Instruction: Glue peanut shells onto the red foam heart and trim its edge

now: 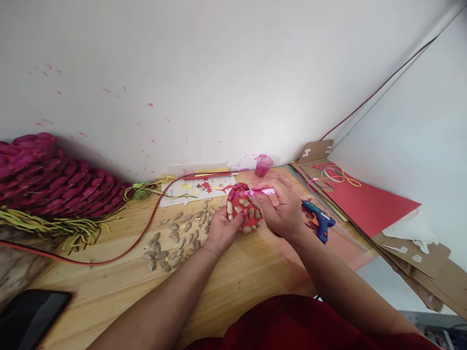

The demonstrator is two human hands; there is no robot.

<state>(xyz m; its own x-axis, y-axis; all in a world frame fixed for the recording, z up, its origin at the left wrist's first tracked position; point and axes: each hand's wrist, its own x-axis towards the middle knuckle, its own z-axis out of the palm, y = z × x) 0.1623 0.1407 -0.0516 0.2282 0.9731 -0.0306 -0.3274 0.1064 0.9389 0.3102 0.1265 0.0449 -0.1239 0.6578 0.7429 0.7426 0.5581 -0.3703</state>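
Note:
My left hand (221,228) grips the lower left edge of a red heart-shaped piece (243,209) studded with peanut shells, holding it tilted above the wooden table (233,282). My right hand (282,209) is closed around a white paintbrush handle (266,192), its pink-tipped end touching the shells at the top of the piece. Some shells along that top edge are painted pink. Loose peanut shells (175,243) lie scattered on the table just left of my left hand.
A blue glue gun (318,219) lies right of my right hand. A pink paint cup (263,165) stands by the wall. Pink painted pieces (47,177) are piled at the left, with a red cable (146,223), red paper (365,204), cardboard (426,267) and a phone (29,316).

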